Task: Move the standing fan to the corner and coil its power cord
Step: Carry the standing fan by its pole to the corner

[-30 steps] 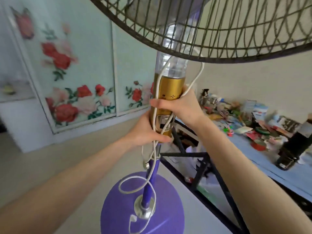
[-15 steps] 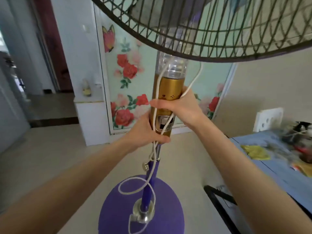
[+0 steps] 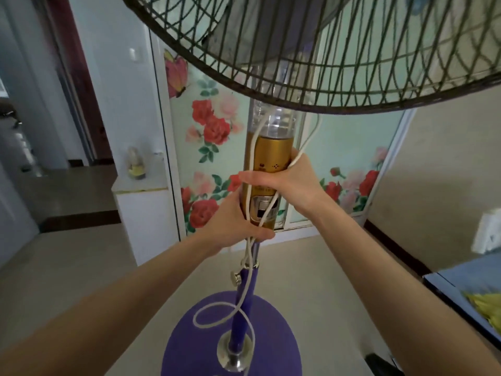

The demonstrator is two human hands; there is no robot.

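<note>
Below the fan (image 3: 352, 63) grille, left hand (image 3: 235, 221) and right hand (image 3: 287, 180) each curl their grip round the gold column (image 3: 271, 150). The cord (image 3: 314, 131) passes through both grips, looping above the base (image 3: 271, 337).

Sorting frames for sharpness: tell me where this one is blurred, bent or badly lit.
Head view: gold column, left hand and right hand are sharp; at its right edge the yellow thing on the blue table is smeared; the wide lens tilts the door frame at left; light is soft, without glare.
</note>
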